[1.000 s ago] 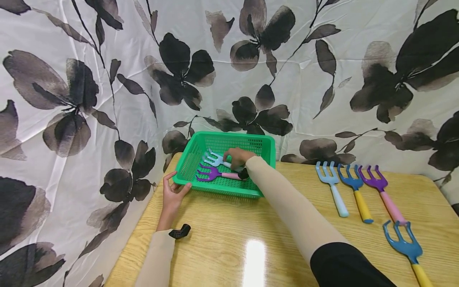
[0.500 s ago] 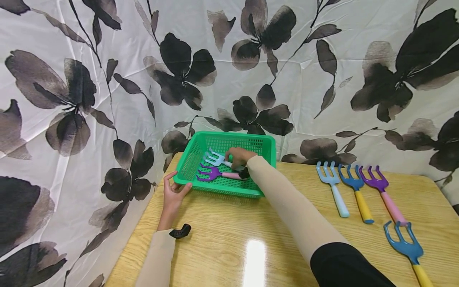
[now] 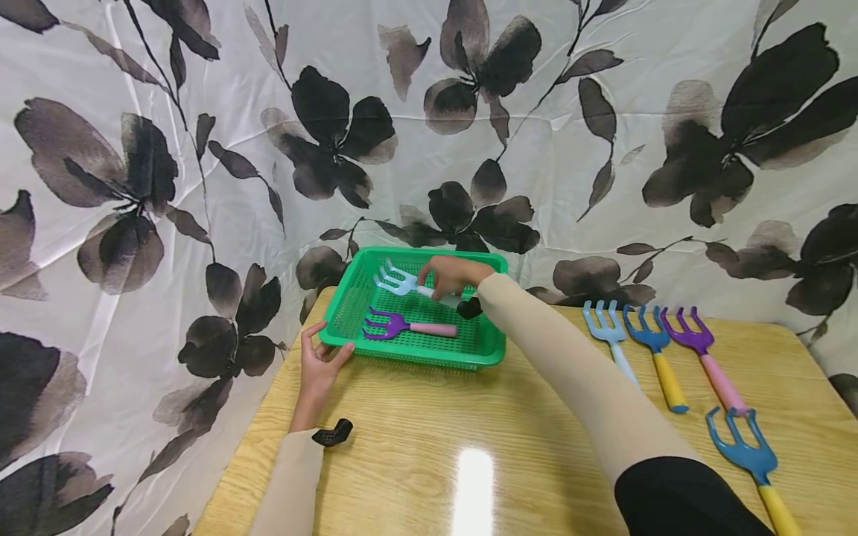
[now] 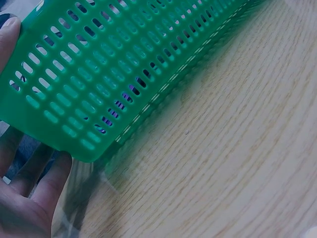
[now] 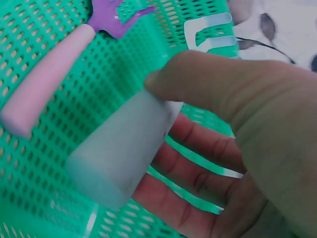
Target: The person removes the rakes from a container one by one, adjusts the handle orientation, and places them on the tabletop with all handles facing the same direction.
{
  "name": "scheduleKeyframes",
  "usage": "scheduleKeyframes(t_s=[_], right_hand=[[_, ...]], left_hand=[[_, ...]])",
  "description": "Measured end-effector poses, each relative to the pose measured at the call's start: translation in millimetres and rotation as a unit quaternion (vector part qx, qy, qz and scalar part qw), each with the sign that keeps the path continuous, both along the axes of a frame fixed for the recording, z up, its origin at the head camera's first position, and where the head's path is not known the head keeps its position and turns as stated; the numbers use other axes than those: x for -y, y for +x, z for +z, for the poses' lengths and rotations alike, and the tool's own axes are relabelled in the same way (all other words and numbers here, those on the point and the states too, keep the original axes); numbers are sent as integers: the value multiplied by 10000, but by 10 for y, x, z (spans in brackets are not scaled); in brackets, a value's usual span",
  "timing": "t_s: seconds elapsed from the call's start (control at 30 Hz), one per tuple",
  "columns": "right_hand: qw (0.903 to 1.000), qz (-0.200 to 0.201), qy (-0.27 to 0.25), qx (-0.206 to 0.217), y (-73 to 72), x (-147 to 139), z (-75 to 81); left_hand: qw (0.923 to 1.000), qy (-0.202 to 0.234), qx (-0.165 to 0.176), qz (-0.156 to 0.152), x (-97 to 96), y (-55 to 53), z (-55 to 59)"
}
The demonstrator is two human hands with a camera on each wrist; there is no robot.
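Observation:
My right hand holds a light blue hand rake by its handle, over the back half of a green plastic basket. In the right wrist view, thumb and fingers wrap the pale handle, its thick end pointing out of the grasp. A purple hand rake with a pink handle lies inside the basket toward the front. At the front left corner my left hand grips the basket, thumb on the front side and fingers round the left side.
Right of the basket on the wooden table lie another light blue rake, a blue rake with a yellow handle, and a purple one. Closer sits another blue-and-yellow rake. A floral cloth hangs behind.
My right hand has lifted the light blue rake off the basket floor, and the purple rake's pink handle now shows fully. My left hand stays at the corner.

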State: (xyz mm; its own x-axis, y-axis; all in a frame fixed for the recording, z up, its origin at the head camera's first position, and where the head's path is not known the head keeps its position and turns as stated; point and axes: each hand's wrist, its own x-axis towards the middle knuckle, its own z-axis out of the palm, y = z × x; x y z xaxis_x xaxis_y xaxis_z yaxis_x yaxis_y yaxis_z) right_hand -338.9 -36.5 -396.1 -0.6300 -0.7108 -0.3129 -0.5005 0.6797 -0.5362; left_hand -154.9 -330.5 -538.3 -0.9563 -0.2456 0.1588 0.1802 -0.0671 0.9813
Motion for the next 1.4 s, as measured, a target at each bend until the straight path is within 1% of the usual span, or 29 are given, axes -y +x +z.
scheduleKeyframes(t_s=[0.13,0.33,0.4,0.53,0.63,0.8,0.97,1.03,1.13,1.23,1.4], right_hand=[[9998,22,-149,-94,32,-180,177],[9984,88,-269,-486,85,-515,377],[9974,117,-267,-661,100,-650,426],[9959,26,-203,-879,153,-925,510],[9954,-118,-182,-930,212,-1149,558],[9949,-319,-318,-905,317,-1531,588],[9921,-479,-424,-1077,422,-1879,583],[9907,-547,-538,-1122,477,-2007,569],[9889,-658,-750,-1104,590,-2201,541],[9871,-753,-938,-1061,735,-2392,517],[9832,-990,-1017,-1146,946,-2697,455]], left_hand=[[10000,-14,32,38,-8,14,3],[9999,-84,54,56,-23,28,32],[9999,-128,69,66,-31,23,38],[9998,-140,98,107,-40,3,18],[9996,-139,157,174,-47,-3,-1],[9996,-129,194,177,-60,9,-2],[9997,-98,171,169,-60,26,23],[9997,-86,172,131,-54,32,31],[9998,-27,180,45,-52,42,35],[9998,10,210,-27,-60,53,37],[9999,13,157,-43,-71,56,46]])
